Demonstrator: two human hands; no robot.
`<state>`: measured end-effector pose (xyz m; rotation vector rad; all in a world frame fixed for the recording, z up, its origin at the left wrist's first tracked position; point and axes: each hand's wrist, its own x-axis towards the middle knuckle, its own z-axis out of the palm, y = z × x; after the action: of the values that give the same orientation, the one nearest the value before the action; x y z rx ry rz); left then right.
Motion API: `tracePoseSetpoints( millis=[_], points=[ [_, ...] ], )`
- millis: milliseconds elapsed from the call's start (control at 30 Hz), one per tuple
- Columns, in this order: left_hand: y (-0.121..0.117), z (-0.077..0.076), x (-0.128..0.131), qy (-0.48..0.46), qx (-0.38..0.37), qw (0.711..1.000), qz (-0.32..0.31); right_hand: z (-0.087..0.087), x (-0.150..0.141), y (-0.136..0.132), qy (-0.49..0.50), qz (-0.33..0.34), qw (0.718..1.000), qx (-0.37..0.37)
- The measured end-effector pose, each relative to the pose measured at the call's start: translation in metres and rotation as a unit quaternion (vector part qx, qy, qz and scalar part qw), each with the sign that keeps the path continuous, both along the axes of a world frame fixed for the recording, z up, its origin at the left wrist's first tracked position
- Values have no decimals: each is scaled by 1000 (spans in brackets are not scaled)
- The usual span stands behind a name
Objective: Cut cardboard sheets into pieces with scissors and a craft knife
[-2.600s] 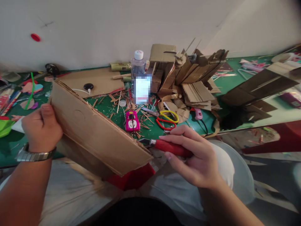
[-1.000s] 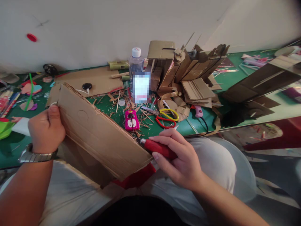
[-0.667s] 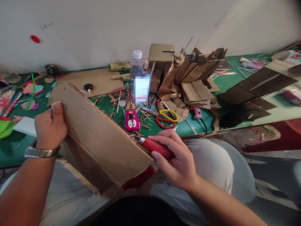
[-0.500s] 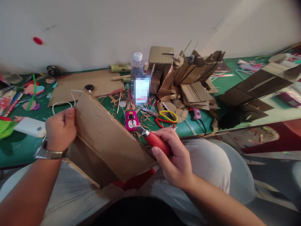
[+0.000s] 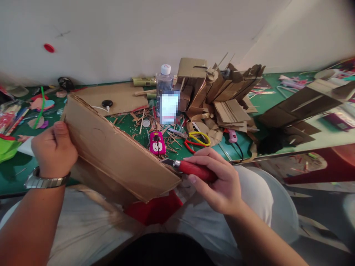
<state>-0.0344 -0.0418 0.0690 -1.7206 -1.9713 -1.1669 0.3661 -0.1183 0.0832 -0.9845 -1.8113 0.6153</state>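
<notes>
Two bare hands, one knife and one folded cardboard piece meet above a person's lap at a littered green table.
The left hand point(image 5: 55, 151), wearing one metal-banded watch point(image 5: 46, 178), clasps the far-left end of the cardboard piece point(image 5: 119, 151), which slants down to the right across the table's near edge. The right hand point(image 5: 216, 177) grasps the red handle of the knife point(image 5: 195, 170), its blade at the cardboard's upper edge; whether it bites in cannot be told. Beyond lie one pink socket block point(image 5: 157, 147), one pair of scissors point(image 5: 190, 135) with yellow and red loops, one pink corded tool point(image 5: 232, 136) and one white-capped bottle point(image 5: 165, 82), upright, amid scraps too many to count.
</notes>
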Motion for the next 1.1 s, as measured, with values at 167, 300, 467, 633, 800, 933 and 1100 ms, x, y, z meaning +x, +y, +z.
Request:
tracePoseSetpoints(
  millis=[167,300,467,633,800,933,1100],
  points=[
    [0,2,-1,21,15,1000,-1,4,0,-1,-27,-7,1000,1],
    [0,2,-5,16,16,1000,3,8,3,-2,-35,-23,999,11],
    [-2,3,-4,29,16,999,-4,9,5,-4,-46,-9,999,13],
    [-2,2,-2,37,23,999,-17,8,1,-5,-49,1,999,12],
    [-1,0,-1,50,17,998,-17,4,-3,-6,-35,7,999,9],
    [-3,1,5,55,5,998,-25,2,-5,-9,-33,7,999,7],
    [-4,2,8,49,5,998,-29,-4,-8,-11,-16,3,1000,7]
  ],
)
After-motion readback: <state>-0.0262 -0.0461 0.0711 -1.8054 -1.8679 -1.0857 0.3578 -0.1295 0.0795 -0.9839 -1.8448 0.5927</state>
